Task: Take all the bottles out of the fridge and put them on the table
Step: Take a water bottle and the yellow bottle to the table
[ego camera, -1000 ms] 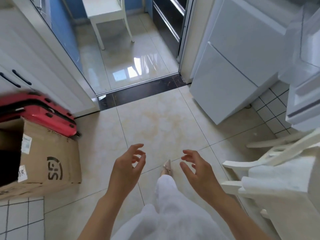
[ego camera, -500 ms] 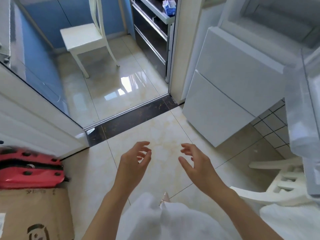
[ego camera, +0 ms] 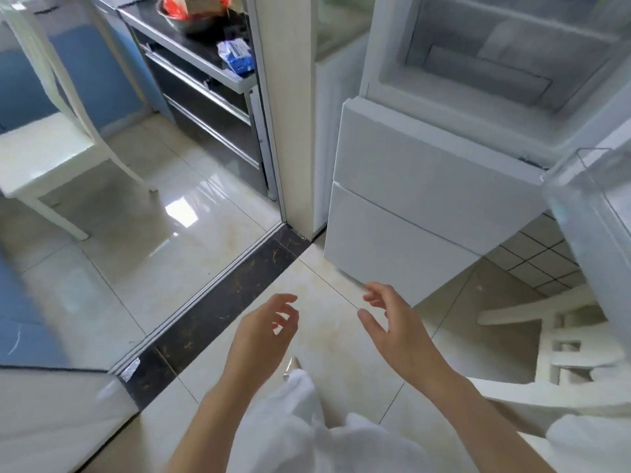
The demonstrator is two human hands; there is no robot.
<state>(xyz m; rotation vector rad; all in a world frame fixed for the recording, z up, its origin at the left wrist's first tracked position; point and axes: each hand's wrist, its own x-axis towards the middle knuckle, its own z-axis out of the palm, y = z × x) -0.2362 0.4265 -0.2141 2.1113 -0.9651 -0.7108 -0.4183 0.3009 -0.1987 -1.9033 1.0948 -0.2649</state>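
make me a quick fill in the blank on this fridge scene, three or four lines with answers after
1. Both the left hand and the right hand hold ____.
2. The top compartment of the fridge stands ____.
3. The two white drawers below it are ____.
4. The blue and white packet lies on the dark ____.

Missing words: nothing; open; closed; counter

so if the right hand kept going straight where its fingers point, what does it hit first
Probably the fridge's bottom drawer front: the right hand is empty, fingers aimed up and left toward its lower corner. Depth is unclear; it might pass just left, over bare floor.
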